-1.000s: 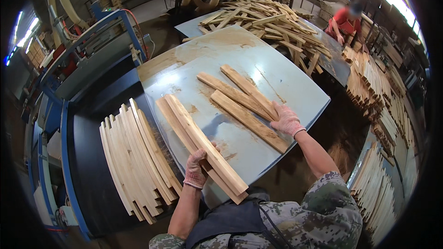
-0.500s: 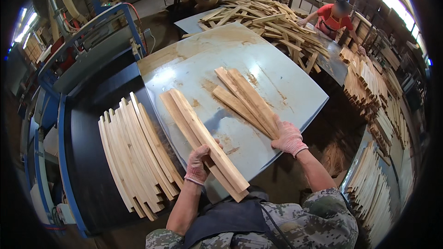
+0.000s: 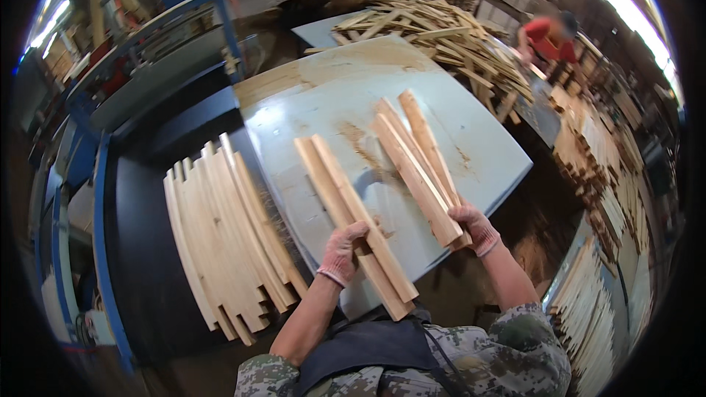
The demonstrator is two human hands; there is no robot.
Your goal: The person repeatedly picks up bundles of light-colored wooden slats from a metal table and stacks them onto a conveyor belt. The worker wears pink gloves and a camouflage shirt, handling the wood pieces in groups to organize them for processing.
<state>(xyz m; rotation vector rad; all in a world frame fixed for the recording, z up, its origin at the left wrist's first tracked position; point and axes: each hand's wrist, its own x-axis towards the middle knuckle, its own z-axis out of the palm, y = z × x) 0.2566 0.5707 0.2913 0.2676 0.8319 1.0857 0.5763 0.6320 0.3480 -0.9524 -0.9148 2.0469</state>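
My left hand (image 3: 343, 253), in a pinkish knit glove, is closed around a pair of long wooden strips (image 3: 346, 198), held slantwise over the near left part of the pale metal table (image 3: 294, 114). At the near right of the same table, my right hand (image 3: 475, 228), gloved alike, grips the near ends of several wooden strips (image 3: 415, 165). These fan apart toward their far ends, and one leans away from the others on the right. The fingers of my right hand are partly hidden behind the wood.
On the black surface (image 3: 143, 213) at left lies a row of pale strips (image 3: 220, 235), beside a blue machine frame (image 3: 103, 250). Beyond the table rises a heap of loose strips (image 3: 441, 37). A person in red (image 3: 548, 40) works at far right, near stacked strips (image 3: 588, 140).
The strips at my right hand have turned and shifted, with one now splayed to the right. My left hand still holds its pair. The whole view has shifted slightly.
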